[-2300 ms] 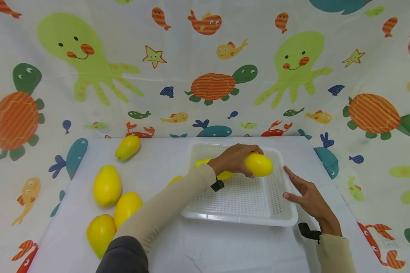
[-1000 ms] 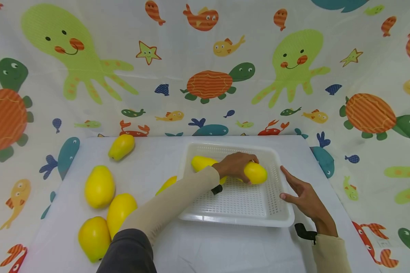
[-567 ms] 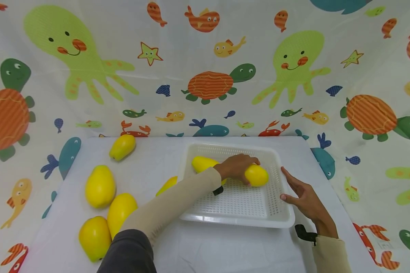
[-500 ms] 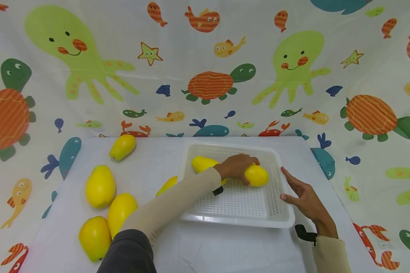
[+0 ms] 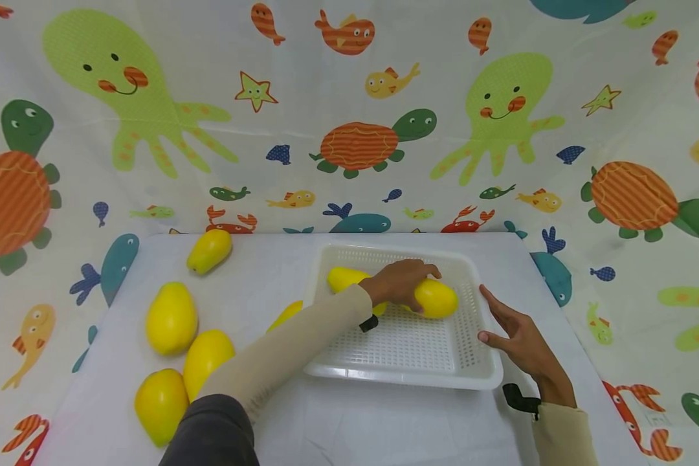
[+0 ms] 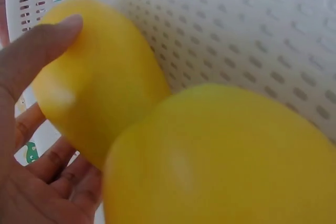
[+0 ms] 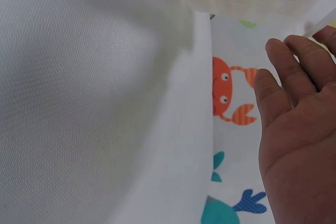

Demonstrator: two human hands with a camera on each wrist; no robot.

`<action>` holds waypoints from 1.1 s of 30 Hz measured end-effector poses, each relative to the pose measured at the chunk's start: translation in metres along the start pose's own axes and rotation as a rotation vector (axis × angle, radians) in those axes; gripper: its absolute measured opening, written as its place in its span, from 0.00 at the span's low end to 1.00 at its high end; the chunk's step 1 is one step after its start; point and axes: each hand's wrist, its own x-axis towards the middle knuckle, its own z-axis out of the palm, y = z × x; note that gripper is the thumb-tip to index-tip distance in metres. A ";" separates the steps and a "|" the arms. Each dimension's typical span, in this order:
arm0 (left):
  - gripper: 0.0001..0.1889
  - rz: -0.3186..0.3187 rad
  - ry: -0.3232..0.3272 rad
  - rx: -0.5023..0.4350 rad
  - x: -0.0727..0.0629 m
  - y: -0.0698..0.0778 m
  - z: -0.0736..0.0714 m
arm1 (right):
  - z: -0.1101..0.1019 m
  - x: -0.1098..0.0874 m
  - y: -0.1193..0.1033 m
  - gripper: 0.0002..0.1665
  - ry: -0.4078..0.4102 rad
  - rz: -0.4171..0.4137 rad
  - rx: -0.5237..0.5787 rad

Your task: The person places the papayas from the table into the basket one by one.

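Observation:
A yellow papaya (image 5: 437,299) lies in the right half of a white perforated plastic basket (image 5: 404,382). My left hand (image 5: 400,283) is around its left end; in the left wrist view the thumb (image 6: 68,27) lies over the papaya, while the other fingers spread loosely on its far side. Another papaya (image 5: 347,278) is in the basket, partly hidden beneath my left wrist, and one fills the front of the left wrist view (image 6: 220,161). My right hand (image 5: 524,336) stands by the basket's right wall, fingers extended and thumb near the rim, holding nothing.
Several more papayas (image 5: 171,318) lie on the white-covered table (image 5: 349,427) left of the basket. One papaya (image 5: 285,314) outside the basket's left side is partly covered by my left sleeve. A curtain with sea animals (image 5: 373,77) stands behind.
My left hand has lowered the papaya into the basket, and its grip has loosened, with the hand drawn slightly back to the left. My right hand stays at the basket's right side.

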 end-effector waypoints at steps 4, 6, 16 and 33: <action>0.38 0.003 0.048 0.030 -0.001 -0.002 0.000 | 0.000 0.000 -0.001 0.55 0.000 0.006 0.009; 0.37 -0.003 0.075 0.040 -0.001 -0.003 0.001 | 0.001 0.000 -0.001 0.55 -0.002 0.008 0.012; 0.37 -0.013 0.178 0.142 -0.003 0.000 0.008 | 0.003 0.001 -0.003 0.55 -0.003 0.020 0.005; 0.39 0.039 0.174 0.109 -0.017 0.004 -0.010 | 0.001 -0.001 -0.003 0.55 0.001 0.014 -0.028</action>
